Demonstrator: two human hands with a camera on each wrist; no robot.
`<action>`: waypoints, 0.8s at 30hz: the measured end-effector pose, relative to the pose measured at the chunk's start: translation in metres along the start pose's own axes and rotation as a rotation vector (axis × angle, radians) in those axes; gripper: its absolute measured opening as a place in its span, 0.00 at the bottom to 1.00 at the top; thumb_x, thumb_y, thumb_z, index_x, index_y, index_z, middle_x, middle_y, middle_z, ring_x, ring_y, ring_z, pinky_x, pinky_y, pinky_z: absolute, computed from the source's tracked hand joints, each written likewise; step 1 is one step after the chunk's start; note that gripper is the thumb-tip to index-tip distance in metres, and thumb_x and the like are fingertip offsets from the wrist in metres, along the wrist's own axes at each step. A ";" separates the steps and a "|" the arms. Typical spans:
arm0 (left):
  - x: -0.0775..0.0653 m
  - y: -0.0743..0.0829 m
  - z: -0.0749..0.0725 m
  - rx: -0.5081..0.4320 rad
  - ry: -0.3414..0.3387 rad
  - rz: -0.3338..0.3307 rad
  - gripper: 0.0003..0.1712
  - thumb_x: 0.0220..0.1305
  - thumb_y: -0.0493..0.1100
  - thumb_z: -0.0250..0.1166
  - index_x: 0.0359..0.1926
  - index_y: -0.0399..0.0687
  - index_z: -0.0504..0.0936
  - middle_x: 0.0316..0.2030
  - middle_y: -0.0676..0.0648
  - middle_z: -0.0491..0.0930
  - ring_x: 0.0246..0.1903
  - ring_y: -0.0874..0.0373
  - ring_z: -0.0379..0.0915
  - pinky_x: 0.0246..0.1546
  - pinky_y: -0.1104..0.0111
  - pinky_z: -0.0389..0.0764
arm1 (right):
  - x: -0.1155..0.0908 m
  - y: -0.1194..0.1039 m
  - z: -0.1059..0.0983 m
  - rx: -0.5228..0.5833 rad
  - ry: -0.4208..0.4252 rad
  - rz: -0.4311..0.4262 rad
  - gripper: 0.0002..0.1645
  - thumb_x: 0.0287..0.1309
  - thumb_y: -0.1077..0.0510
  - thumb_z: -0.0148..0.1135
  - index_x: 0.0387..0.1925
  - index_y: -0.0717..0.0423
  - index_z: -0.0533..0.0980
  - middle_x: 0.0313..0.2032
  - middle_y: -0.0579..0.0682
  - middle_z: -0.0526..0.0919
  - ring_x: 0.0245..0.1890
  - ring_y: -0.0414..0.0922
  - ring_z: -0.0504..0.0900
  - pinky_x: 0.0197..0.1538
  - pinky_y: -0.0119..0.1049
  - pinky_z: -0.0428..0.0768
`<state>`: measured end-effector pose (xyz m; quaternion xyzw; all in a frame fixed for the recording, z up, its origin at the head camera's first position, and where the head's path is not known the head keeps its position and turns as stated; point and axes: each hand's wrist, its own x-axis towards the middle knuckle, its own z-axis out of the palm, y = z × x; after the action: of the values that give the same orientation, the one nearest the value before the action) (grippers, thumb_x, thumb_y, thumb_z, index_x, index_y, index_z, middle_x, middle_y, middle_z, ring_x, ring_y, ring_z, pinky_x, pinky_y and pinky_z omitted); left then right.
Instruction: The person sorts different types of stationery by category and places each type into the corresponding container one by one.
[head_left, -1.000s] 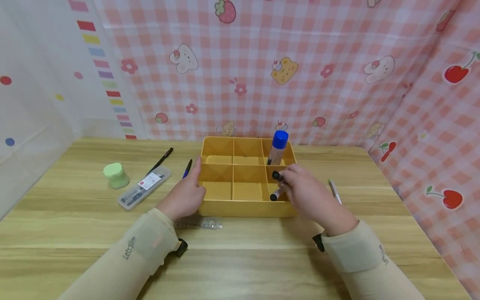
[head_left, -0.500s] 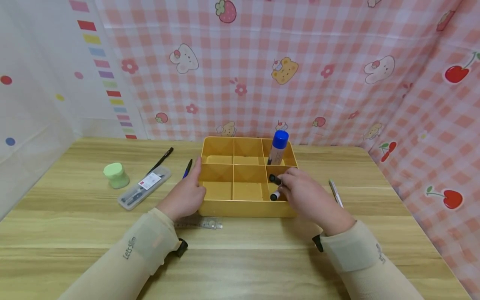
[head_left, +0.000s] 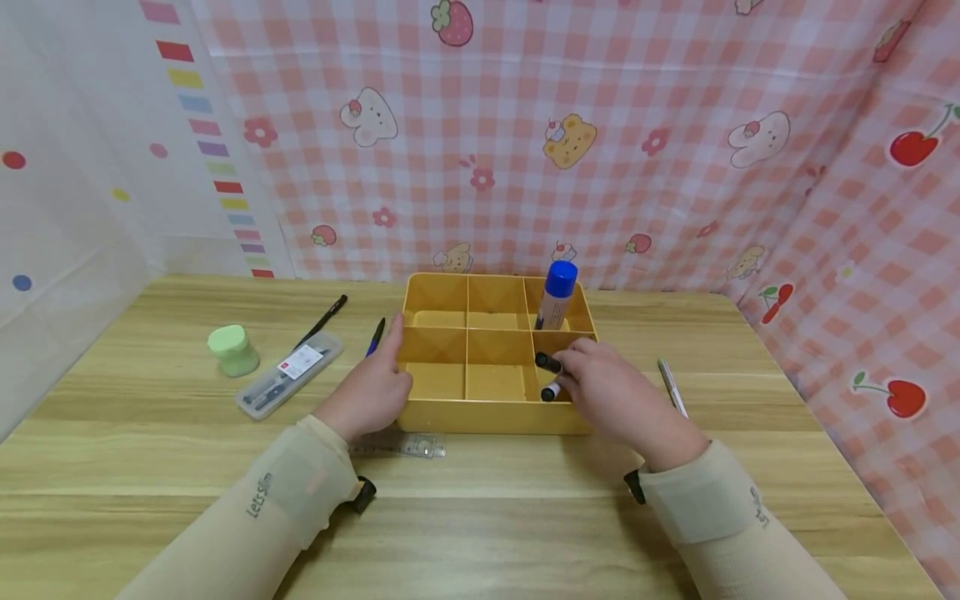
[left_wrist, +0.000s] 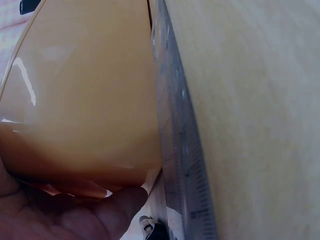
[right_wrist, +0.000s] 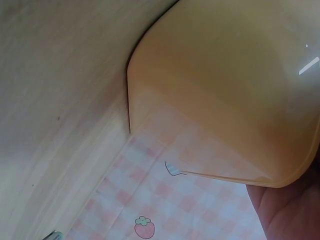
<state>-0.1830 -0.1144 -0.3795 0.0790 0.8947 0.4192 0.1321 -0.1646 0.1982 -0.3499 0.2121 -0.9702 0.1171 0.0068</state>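
Note:
A yellow box with six-part dividers point(head_left: 495, 416) sits on the table. My left hand point(head_left: 372, 392) rests against its left side, index finger pointing up along the wall. In the left wrist view, that hand's fingers point(left_wrist: 107, 215) touch the glossy outer wall. Over the front right compartment, my right hand point(head_left: 611, 392) pinches a black-capped marker point(head_left: 548, 362). A second marker point(head_left: 551, 391), white with a black cap, leans in that same compartment. Behind it a glue stick point(head_left: 557, 296) with a blue cap stands in the back right compartment. The right fingertips are partly hidden by the hand.
A clear ruler point(head_left: 408, 446) lies by the box's front left corner. To the left are a blue pen point(head_left: 376, 337), a black pen point(head_left: 324, 318), a clear plastic case point(head_left: 288, 377) and a green lidded container point(head_left: 233, 350). A slim pen point(head_left: 672, 387) lies right of the box.
My right hand has lowered the black-capped marker slightly, its cap shifting a little left and down. The left hand and the box have stayed put.

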 end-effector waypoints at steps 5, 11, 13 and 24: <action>0.000 0.000 0.000 -0.001 -0.001 0.005 0.48 0.76 0.37 0.41 0.84 0.54 0.22 0.85 0.44 0.33 0.84 0.44 0.36 0.82 0.45 0.43 | 0.000 0.001 0.000 0.001 -0.002 -0.007 0.14 0.76 0.60 0.60 0.56 0.60 0.83 0.48 0.52 0.84 0.46 0.49 0.81 0.55 0.49 0.85; 0.000 0.000 0.000 -0.007 -0.004 0.011 0.48 0.76 0.37 0.41 0.84 0.54 0.22 0.85 0.44 0.33 0.84 0.44 0.36 0.83 0.45 0.43 | 0.000 0.001 0.001 0.014 -0.006 -0.003 0.15 0.76 0.60 0.59 0.58 0.60 0.82 0.50 0.52 0.84 0.48 0.49 0.81 0.57 0.51 0.85; 0.000 0.000 0.000 -0.007 -0.003 0.012 0.48 0.76 0.37 0.41 0.84 0.54 0.22 0.85 0.44 0.33 0.84 0.44 0.36 0.83 0.45 0.43 | 0.000 0.002 0.001 0.019 -0.003 -0.003 0.15 0.76 0.60 0.59 0.58 0.60 0.82 0.50 0.52 0.84 0.49 0.49 0.81 0.57 0.50 0.85; 0.000 -0.001 0.000 -0.011 -0.003 0.011 0.48 0.76 0.37 0.41 0.83 0.55 0.21 0.85 0.44 0.33 0.84 0.44 0.36 0.82 0.45 0.44 | 0.000 0.001 0.002 0.034 -0.007 0.010 0.17 0.77 0.61 0.57 0.60 0.62 0.81 0.52 0.53 0.84 0.51 0.51 0.82 0.60 0.52 0.84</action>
<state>-0.1834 -0.1147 -0.3808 0.0839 0.8916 0.4249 0.1318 -0.1650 0.1992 -0.3517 0.2077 -0.9691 0.1327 -0.0009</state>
